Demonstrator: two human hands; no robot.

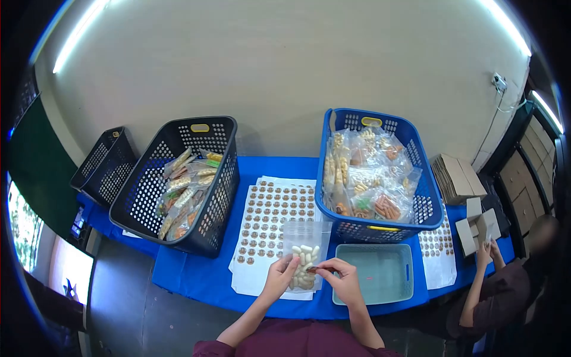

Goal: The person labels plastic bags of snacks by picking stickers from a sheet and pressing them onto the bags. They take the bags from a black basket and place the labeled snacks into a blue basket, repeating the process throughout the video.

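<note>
left hand point(282, 276) pinches pouch point(306, 254), right hand point(344, 284) brown sticker point(313, 269), near table's point(202, 282) front edge (pouch likely light, slippery; hold its sides).

Blue-clothed table point(187, 271): sticker sheets point(262, 220) mid, two black baskets point(215, 205) left, blue basket point(351, 231), green tray point(383, 271) right, cardboard stack point(457, 177) far right.

Counter point(196, 279): sticker sheets point(262, 208) mid — pouch point(306, 253) above them | left: bag-filled basket point(219, 208), another basket point(106, 169) beyond | right: second bag-filled basket point(357, 229) — tray point(372, 268) before it; carton point(467, 236) farther right
</note>
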